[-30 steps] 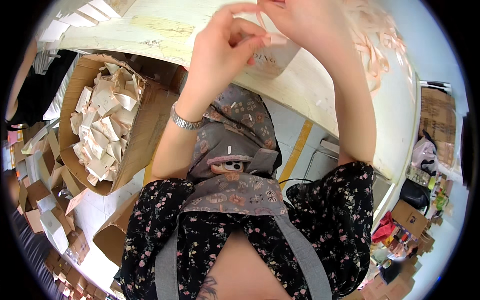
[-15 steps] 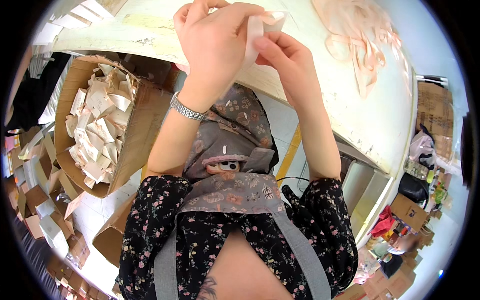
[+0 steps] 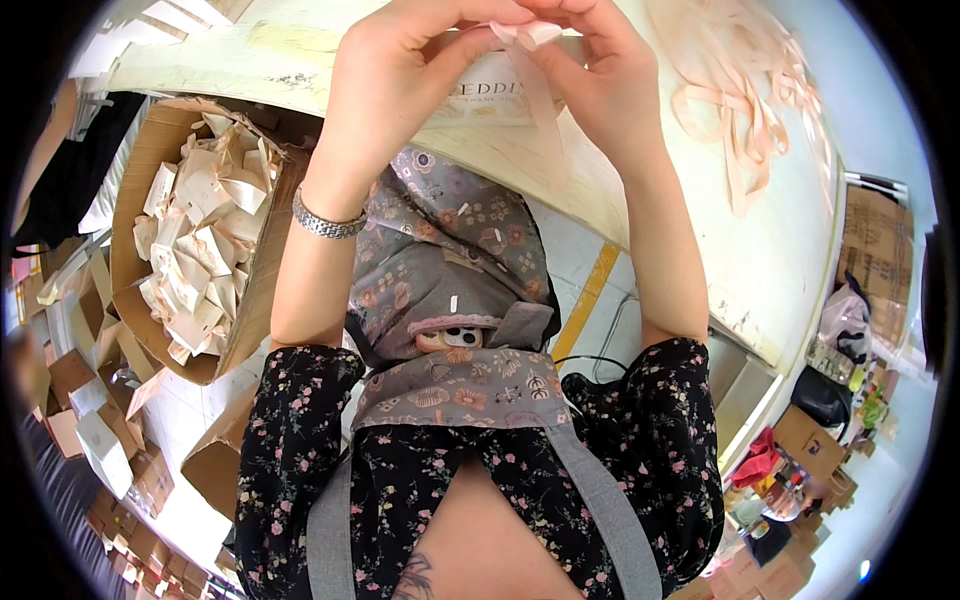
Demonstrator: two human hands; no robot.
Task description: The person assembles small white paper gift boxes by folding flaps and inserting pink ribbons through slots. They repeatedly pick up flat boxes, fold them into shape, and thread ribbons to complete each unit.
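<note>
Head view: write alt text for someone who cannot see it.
A person's left hand and right hand hold looped pale pink ribbon by a small white package, over a worktable. Loose ribbon lies at right; at left stands a carton of small pale packages.

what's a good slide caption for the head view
Left hand and right hand pinch a looped pink ribbon at a white box; loose ribbons lie on the worktable.

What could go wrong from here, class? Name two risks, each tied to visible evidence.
The left hand and right hand pinch the pale pink ribbon, whose small loops might slip loose. The white box appears near the front edge of the table and could get knocked off.
</note>
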